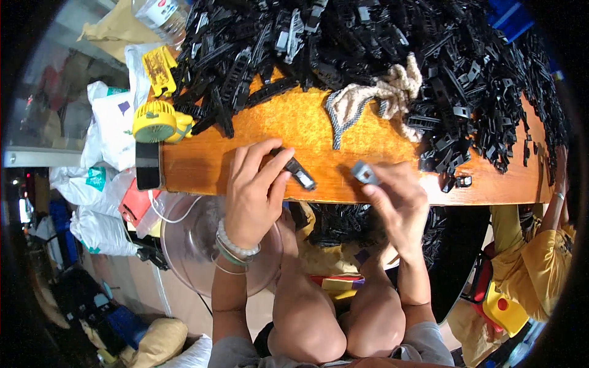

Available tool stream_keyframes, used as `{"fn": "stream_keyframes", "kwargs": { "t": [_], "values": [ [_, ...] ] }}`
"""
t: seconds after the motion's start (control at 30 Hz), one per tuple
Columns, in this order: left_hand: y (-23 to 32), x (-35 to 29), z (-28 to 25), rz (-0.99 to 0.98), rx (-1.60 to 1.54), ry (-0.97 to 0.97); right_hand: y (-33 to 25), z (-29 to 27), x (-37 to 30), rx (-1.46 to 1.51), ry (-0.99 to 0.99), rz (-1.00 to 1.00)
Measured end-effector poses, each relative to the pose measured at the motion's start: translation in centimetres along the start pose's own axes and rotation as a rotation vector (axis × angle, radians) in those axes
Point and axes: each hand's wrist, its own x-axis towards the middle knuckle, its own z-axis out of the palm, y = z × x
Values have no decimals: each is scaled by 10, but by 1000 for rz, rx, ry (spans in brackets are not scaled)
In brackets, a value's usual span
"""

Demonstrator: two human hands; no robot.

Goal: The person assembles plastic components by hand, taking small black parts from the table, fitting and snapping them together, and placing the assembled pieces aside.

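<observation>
Over the front edge of the table, my left hand [253,187] is closed on a slim black plastic part [298,172], which slants down to the right and has a pale, shiny spot near its lower end. To its right, my right hand [400,205] pinches a small grey piece [364,172] with a square hole between thumb and fingers. The two pieces are apart. Beyond both hands lies a big heap of similar black plastic parts [343,46], some with grey pieces on them.
A beige knotted cloth [392,92] lies against the heap. At the left are a yellow handheld fan [154,126], a phone [149,165] and a plastic bottle [161,15]. Below the edge stands a clear tub [184,257]. Another person's arm [557,196] is at far right.
</observation>
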Motion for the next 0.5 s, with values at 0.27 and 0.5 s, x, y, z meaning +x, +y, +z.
{"fn": "stream_keyframes", "kwargs": {
  "t": [0.27, 0.5],
  "values": [
    [3, -3, 22, -45, -238, -21, -4, 6, 8, -190, -175, -111],
    [-4, -1, 17, -19, -279, -106, -8, 5, 19, -228, -220, -153]
  ]
}}
